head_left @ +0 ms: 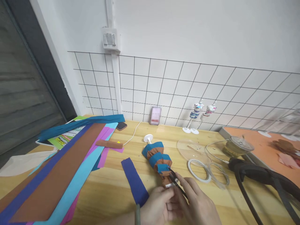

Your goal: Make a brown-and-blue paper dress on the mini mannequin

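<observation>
A craft piece of blue and brown pleated crepe paper (156,153) lies in front of me, a white disc base (148,138) at its far end. My left hand (161,203) is closed around its near end, where a bit of white shows. In my right hand (199,197) are black tweezers (179,185), their tips at the nearest blue and brown folds. The fingers of both hands nearly meet, so part of the grip is hidden. Just left of the piece is a dark blue paper strip (134,181), its lower end by my left wrist.
Long paper strips (58,172) in brown, blue and purple cover the left side. Tape rings (199,170), a clear disc (192,150), a wire spool (237,147) and a black strapped object (264,181) lie right. Two figures on white stands (187,130) are near the wall.
</observation>
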The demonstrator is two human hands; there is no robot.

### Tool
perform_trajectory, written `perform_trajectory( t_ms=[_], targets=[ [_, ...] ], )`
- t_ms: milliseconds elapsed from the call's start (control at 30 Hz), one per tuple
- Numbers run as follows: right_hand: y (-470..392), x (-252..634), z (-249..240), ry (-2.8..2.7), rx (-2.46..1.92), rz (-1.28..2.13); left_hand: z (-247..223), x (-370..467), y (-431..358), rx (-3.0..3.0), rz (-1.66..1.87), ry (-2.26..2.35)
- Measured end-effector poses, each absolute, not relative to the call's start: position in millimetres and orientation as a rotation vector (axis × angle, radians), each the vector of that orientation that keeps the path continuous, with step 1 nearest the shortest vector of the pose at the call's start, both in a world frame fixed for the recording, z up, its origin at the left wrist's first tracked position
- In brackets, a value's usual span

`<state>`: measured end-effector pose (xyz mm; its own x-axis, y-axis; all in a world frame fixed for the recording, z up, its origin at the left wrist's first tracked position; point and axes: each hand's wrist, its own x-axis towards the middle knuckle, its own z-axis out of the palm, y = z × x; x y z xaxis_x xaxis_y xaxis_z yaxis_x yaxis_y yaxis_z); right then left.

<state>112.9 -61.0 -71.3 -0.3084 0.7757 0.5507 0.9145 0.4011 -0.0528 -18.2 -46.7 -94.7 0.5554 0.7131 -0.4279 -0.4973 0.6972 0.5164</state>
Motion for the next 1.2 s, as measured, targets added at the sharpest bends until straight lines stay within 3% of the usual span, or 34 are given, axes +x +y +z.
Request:
perform_trajectory(
  t_ms=[233, 600, 1200],
  targets=[
    [-60, 111, -78, -2.162, -1.447, -0.370, -85, -26, -47, 0.367, 1.059, 0.736],
    [-62, 107, -69, -2.143, -1.418, -0.634, -73, -43, -45, 0.247, 0.994, 0.543],
    [-67, 112, -86, -2.227, -1.377, -0.266, -75, -51, -37, 0.392, 0.890, 0.638]
  ],
)
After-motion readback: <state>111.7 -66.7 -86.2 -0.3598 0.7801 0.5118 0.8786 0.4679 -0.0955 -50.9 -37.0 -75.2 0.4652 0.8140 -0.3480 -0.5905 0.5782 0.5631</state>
